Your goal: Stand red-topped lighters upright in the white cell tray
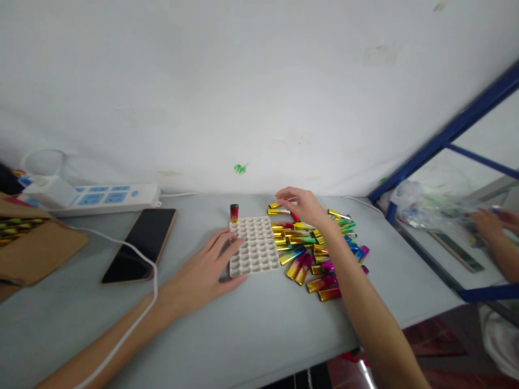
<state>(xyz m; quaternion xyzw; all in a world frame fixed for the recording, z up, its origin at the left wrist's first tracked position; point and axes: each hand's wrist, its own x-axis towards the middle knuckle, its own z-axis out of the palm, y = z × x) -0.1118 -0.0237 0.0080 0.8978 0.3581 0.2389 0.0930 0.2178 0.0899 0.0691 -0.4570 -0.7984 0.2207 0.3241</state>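
A white tray with many small sockets (254, 246) lies on the grey table (259, 324). One red-and-gold metallic tube (234, 213) stands upright in its far left corner. My left hand (206, 273) rests flat with fingers apart against the tray's left edge. A heap of shiny gold, pink, green and blue tubes (310, 251) lies right of the tray. My right hand (302, 205) reaches over the heap's far end, fingertips on a gold tube (279, 211); whether it grips one I cannot tell.
A black phone (140, 244) lies left of the tray, with a white cable (121, 246) over it. A white power strip (101, 196) sits by the wall. A cardboard box (32, 246) is far left. Another person's hand (490, 224) works beyond a blue frame (438, 141).
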